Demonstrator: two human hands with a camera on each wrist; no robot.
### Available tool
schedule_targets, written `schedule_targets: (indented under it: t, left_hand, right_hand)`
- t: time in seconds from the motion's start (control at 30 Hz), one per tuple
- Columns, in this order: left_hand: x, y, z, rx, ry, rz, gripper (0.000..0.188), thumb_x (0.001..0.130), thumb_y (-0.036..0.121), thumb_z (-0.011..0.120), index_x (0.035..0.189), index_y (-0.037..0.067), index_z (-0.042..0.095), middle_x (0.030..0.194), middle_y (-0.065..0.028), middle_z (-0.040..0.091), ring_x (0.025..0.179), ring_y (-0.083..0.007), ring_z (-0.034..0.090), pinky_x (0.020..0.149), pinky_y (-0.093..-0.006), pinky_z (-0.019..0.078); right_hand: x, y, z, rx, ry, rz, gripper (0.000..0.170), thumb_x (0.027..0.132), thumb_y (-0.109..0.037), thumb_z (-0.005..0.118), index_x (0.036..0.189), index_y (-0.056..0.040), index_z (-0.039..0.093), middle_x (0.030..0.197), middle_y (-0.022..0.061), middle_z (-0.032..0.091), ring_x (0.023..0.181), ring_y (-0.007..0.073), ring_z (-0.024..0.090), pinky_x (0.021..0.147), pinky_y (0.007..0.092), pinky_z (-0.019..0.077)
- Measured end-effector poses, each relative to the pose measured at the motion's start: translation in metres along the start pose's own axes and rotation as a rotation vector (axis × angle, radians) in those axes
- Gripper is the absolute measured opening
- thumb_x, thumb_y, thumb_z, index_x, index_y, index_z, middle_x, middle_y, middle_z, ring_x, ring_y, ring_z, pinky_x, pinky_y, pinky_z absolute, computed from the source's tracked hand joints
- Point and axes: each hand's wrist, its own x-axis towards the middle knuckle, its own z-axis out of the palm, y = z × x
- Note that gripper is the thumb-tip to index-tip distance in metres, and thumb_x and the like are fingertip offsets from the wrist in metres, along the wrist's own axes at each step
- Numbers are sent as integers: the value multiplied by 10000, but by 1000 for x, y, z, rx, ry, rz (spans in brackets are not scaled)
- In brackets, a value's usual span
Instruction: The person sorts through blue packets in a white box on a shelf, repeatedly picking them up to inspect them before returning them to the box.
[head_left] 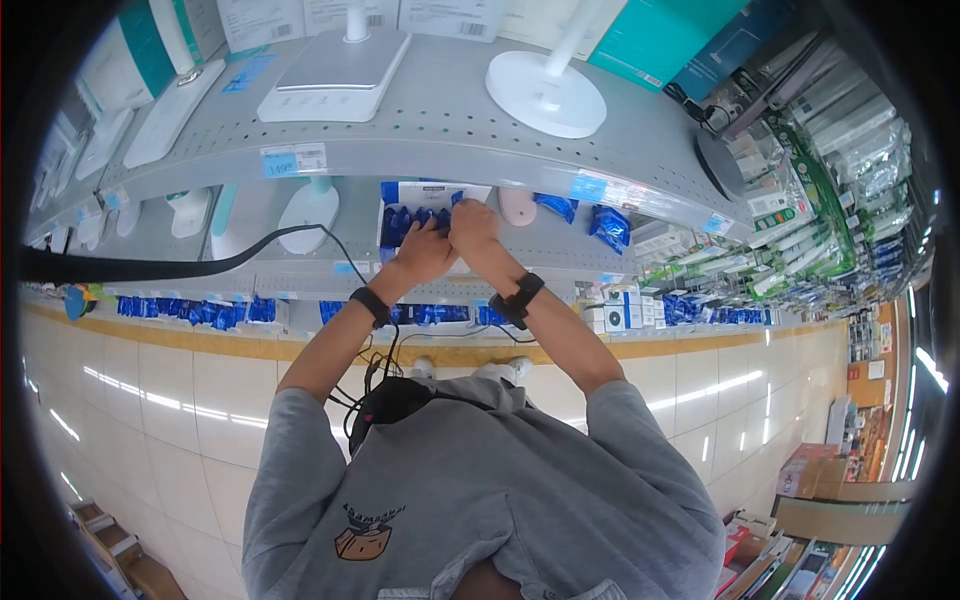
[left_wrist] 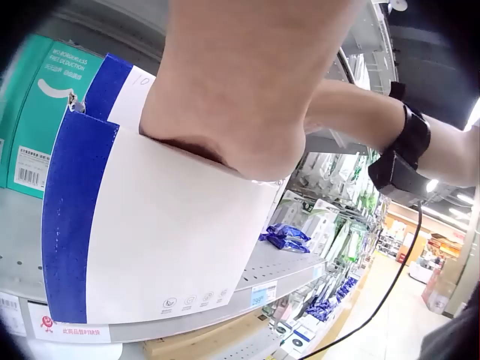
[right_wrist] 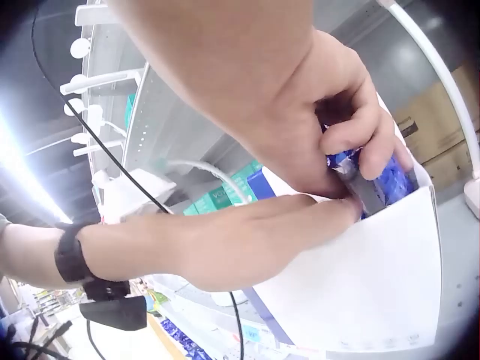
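Observation:
A white box (left_wrist: 172, 232) with blue edges stands open-topped on the lower shelf, filled with shiny blue packets (head_left: 400, 222). My right hand (right_wrist: 337, 112) reaches in from above, its curled fingers pinching a blue packet (right_wrist: 394, 184) at the box's mouth. Alongside it, my left hand (head_left: 425, 252) lies over the near rim with fingers extended among the packets; its fingertips are hidden inside the box. The two hands overlap in the head view. In the left wrist view the left hand's fingers are out of sight behind the wrist.
Two loose blue packets (head_left: 610, 228) lie to the right of the box, near a pink lamp base (head_left: 517, 206). Above runs the upper shelf edge (head_left: 400, 155) with white lamps. A black cable (head_left: 345, 250) hangs left of the hands. More blue packets (head_left: 195, 312) fill the bottom shelf.

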Motion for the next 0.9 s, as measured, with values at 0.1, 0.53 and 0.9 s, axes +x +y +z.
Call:
schedule_targets:
  t: [0.1,0.53,0.9]
  left_hand:
    - [-3,-1,-1,6,49,2,345,941,292,439,968,43,676,1085,-102,664,1071,-371,529,884,-575,412]
    - [-6,-20,-25,-160,-157,-2,392,938,363,477,982,37,690,1063,-111,668,1050,-318,559,900,-486,460]
    - [-24,-22,-31,-163,-39,-6,341,887,358,580,1008,57,687,1003,-95,674,1034,-272,585,886,-404,482]
  right_hand:
    - [15,-7,29,-201,29,137,179,807,-110,647,931,6,702,972,184,674,844,243,711,677,292,581]
    - [1,2,-8,-17,-14,99,323,826,-272,646,941,28,673,972,231,649,883,350,689,698,397,574]
    - [6,26,18,-7,-36,10,148,804,-103,635,886,16,669,895,228,676,884,390,674,750,445,559]
